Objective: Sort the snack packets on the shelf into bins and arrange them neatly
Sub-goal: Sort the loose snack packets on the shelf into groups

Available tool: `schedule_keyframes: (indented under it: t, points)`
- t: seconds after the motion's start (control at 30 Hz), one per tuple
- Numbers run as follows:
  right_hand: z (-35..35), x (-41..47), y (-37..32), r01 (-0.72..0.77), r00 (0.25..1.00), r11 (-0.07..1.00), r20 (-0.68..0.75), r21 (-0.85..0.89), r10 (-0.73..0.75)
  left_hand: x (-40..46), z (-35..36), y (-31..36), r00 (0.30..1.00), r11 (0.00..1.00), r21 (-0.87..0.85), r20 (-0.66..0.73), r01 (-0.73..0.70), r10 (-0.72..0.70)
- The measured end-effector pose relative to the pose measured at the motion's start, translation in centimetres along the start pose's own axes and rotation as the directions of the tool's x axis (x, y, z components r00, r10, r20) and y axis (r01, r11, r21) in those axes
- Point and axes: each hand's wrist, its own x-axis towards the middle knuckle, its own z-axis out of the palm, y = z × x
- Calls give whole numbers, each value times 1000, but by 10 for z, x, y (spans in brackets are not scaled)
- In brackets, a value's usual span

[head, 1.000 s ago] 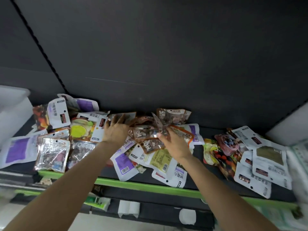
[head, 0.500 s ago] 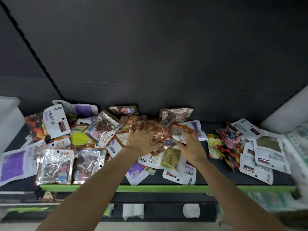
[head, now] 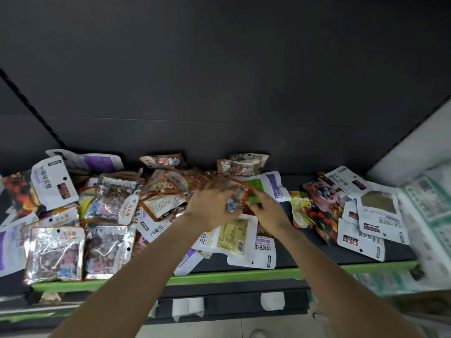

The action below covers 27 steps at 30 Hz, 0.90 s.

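Many snack packets lie scattered on a dark shelf with a green front edge point(head: 244, 276). In the middle of the pile, my left hand point(head: 212, 203) curls over an orange-rimmed clear packet point(head: 238, 191) and grips it. My right hand point(head: 266, 211) meets it from the right and pinches the same packet's edge, just in front of a green-and-white packet point(head: 257, 189). The lower part of the held packet is hidden under my fingers. More orange-rimmed packets point(head: 170, 184) lie just left of my left hand.
Shiny clear packets point(head: 56, 252) lie at the front left, with white and purple ones behind them. White packets point(head: 378, 215) and a berry-printed one point(head: 319, 196) lie to the right. A blurred white and green container point(head: 429, 203) stands at the far right. A lower shelf point(head: 219, 306) shows below.
My left hand moved from the left part of the pile to the middle and joined my right hand on the orange-rimmed packet. A clear packet now lies where the left hand was.
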Motion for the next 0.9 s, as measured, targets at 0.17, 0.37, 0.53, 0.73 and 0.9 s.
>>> schedule_keyframes:
  t: [0.17,0.37,0.53,0.73,0.9]
  points:
    - [-24,17,46,-173,984,954,-95,-247,153,19,37,1,971,988,152,237,-9,-27]
    - [-31,39,66,-238,971,939,-28,-247,238,24,46,6,972,980,189,215,56,-97]
    - [-30,48,67,-157,975,966,-186,-208,118,27,47,13,961,977,154,209,149,-180]
    - [-50,42,67,-44,930,983,-351,180,106,33,56,26,955,960,92,115,265,-275]
    - [-80,22,95,-14,871,1000,-491,-20,3,38,55,32,932,941,96,137,325,-336]
